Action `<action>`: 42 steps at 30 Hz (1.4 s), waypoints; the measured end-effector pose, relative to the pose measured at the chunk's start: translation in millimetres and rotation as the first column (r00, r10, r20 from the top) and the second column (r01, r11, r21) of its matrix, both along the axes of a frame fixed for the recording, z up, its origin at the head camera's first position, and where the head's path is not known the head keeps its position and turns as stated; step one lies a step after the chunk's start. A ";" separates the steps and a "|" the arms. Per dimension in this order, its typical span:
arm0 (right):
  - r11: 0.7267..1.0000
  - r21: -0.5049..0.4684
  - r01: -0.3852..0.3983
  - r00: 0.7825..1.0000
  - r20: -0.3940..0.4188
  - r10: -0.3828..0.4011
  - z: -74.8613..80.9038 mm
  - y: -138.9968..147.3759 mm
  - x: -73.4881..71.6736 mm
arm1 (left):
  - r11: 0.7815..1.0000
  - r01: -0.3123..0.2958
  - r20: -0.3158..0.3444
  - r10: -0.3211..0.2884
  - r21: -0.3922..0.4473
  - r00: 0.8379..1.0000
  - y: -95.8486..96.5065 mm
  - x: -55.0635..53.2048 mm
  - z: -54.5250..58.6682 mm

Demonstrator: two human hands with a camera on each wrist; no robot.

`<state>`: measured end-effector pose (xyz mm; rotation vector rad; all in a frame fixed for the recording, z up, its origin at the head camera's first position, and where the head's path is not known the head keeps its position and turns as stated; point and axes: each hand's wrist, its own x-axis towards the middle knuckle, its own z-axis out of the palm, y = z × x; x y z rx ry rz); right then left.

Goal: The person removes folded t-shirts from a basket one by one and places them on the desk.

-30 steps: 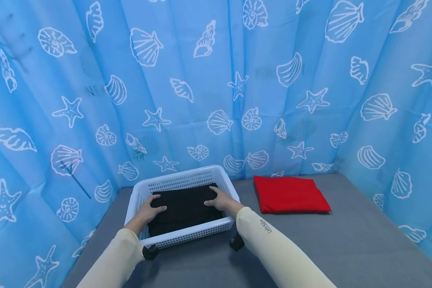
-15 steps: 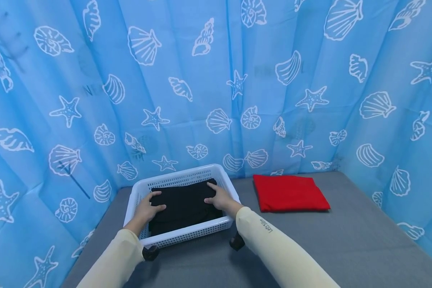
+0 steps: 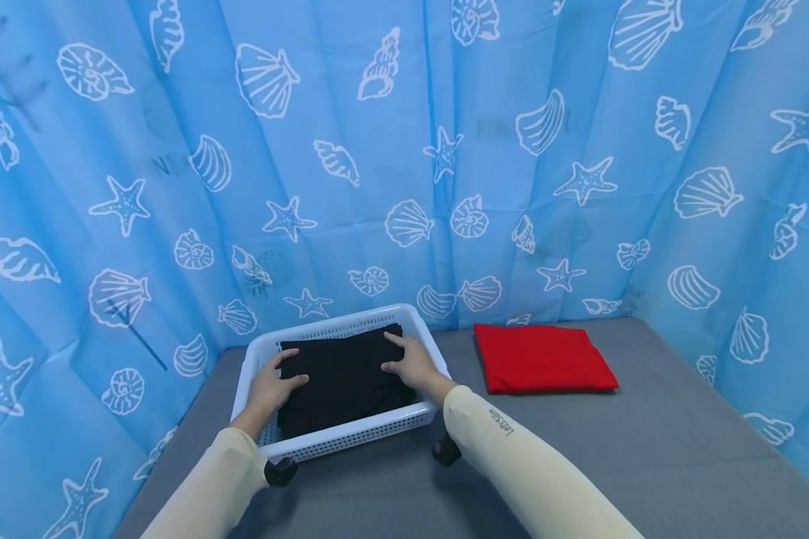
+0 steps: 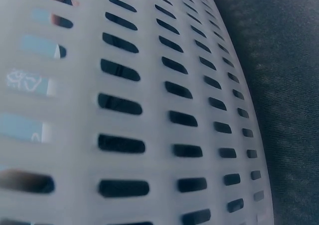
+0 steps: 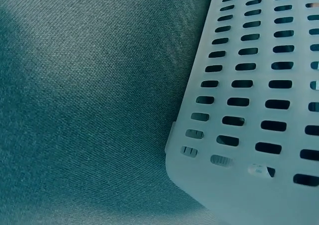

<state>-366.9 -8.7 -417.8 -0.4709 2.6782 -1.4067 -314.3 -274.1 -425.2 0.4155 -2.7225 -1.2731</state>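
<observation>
A white plastic basket [image 3: 350,434] with slotted walls stands on the grey surface. Inside it is a folded black cloth [image 3: 344,374], a flat rectangle with soft creases toward its near side. My left hand [image 3: 270,385] holds the cloth's left side and my right hand [image 3: 414,364] its right side, thumbs pointing inward over the top. Some fingertips are hidden along the cloth's edges. Both forearms reach in over the basket's near corners. The left wrist view is filled by the slotted basket wall [image 4: 149,95]; the right wrist view shows a basket corner [image 5: 199,170], with neither hand clearly visible.
To the right of the basket lies a folded red cloth [image 3: 542,359] on the grey fabric-covered table [image 3: 613,449]. A blue curtain [image 3: 377,150] with white shell prints closes off the back and both sides, close behind the basket.
The black cloth's far edge has shifted up and toward the basket's back wall, with both hands moving along slightly. The red cloth stays where it was; the head view has tilted a little.
</observation>
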 end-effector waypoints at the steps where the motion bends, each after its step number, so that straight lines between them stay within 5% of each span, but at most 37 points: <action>1: 1.000 -0.006 0.001 1.000 0.008 -0.001 0.4 0.0 -0.3 | 1.000 0.000 -0.002 0.000 -0.003 1.000 -0.5 0.1 0.4; 10: 0.999 -0.017 0.029 0.997 0.073 -0.028 0.3 -0.1 -2.9 | 1.000 0.017 0.005 -0.017 0.013 1.000 -1.6 -0.1 2.6; 19: 0.985 -0.153 0.076 0.981 0.187 -0.046 2.5 0.1 -2.6 | 0.993 0.035 -0.013 -0.033 0.110 0.999 -3.7 2.3 6.2; 27: 0.976 -0.202 0.077 0.974 0.222 -0.031 9.9 2.7 0.3 | 0.943 0.111 0.013 -0.121 0.312 0.993 -10.1 8.0 10.4; 34: 0.968 -0.240 0.074 0.963 0.269 -0.007 23.4 9.7 0.9 | 0.949 0.142 0.016 -0.153 0.283 0.988 -16.8 11.2 19.7; 42: 0.952 -0.303 0.054 0.955 0.295 0.039 42.2 29.5 3.5 | 0.931 0.171 -0.005 -0.179 0.324 0.984 -14.3 17.7 40.3</action>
